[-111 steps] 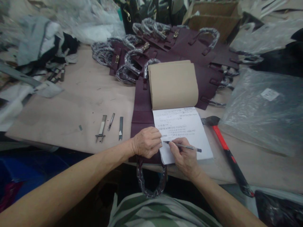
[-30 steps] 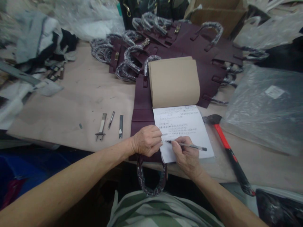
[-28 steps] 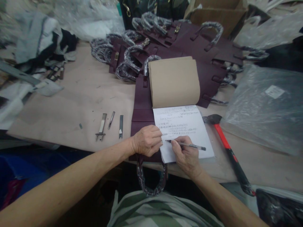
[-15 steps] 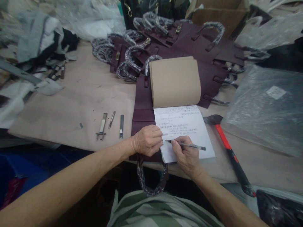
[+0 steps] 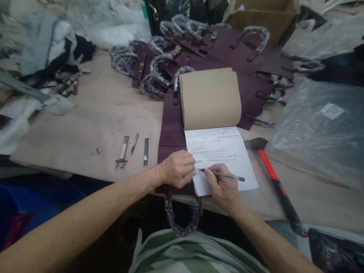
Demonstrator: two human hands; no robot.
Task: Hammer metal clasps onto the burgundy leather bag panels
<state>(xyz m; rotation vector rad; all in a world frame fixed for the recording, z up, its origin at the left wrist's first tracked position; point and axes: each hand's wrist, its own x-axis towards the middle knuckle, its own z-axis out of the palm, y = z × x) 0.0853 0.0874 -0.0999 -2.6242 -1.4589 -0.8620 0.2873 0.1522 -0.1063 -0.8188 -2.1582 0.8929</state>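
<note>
My right hand (image 5: 224, 187) grips a pen (image 5: 230, 176), its tip on the lower left of a white page covered in handwritten lines. The page belongs to an open notebook (image 5: 222, 151) whose brown cover (image 5: 211, 99) is folded up away from me. At the page's left edge rests my left hand (image 5: 179, 168), fingers curled closed. A small pale sliver shows by its fingertips, too unclear to name. Under the notebook lies a dark purple leather bag (image 5: 172, 140). Its plastic-wrapped handle (image 5: 182, 223) hangs over the table edge toward me.
A hammer (image 5: 273, 178) with a red and black handle lies right of the notebook. Small metal tools (image 5: 123, 152) lie to the left. Behind are piled purple bags (image 5: 216, 53) and a cardboard box (image 5: 264, 22). A clear plastic bag (image 5: 321, 132) covers the right side.
My right hand and the pen have shifted very slightly left across the page. My left hand has stayed in place.
</note>
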